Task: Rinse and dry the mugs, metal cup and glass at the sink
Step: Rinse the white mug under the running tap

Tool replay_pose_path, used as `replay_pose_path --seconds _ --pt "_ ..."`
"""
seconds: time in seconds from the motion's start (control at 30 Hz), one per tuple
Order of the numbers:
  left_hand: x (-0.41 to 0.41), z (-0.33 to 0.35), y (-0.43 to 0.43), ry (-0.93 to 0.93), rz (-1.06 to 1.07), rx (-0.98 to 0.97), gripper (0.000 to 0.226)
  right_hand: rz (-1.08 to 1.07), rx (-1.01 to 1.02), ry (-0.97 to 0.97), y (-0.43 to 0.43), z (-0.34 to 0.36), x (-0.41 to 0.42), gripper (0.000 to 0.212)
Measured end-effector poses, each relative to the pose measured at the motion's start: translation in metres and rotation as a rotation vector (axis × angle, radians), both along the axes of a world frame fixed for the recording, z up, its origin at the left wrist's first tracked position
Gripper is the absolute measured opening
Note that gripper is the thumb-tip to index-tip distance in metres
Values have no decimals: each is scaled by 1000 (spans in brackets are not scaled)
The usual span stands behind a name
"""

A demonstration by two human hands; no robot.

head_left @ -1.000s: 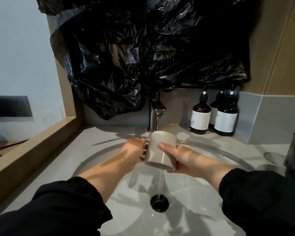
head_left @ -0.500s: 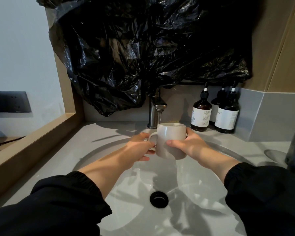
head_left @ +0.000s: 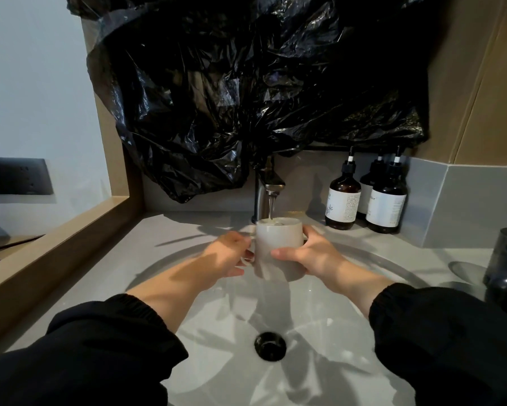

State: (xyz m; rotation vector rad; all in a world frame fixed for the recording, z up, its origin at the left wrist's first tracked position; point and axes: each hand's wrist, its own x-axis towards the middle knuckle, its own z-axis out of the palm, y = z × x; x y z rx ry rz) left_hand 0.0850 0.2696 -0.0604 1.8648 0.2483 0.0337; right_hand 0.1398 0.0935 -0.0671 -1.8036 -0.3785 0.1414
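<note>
Under the running tap (head_left: 271, 187) I keep the mug (head_left: 278, 247) upright to fill, left hand (head_left: 227, 256) closed on its handle, right hand (head_left: 313, 254) wrapped around its side.

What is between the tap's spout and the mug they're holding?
Only a stream of water, falling from the faucet into the upright beige mug, as the head view shows. Nothing else sits in that gap.

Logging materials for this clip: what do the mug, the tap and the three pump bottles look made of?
Mug: likely glazed ceramic, matt off-white, thick opaque wall. Tap: metal, brushed grey finish with soft highlights. Pump bottles: dark amber, glossy, glass or plastic, cannot tell which; pale paper-like labels, black pumps probably plastic.
</note>
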Motion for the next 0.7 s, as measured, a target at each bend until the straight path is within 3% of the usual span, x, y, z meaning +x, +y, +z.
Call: replay_pose_path --seconds 0.37,0.7 --pt "-3 4 10 33 28 -74 28 -13 -63 -168 24 4 -12 66" --pt "-6 10 -1 87 107 -191 28 -87 -186 -24 30 12 -9 56"
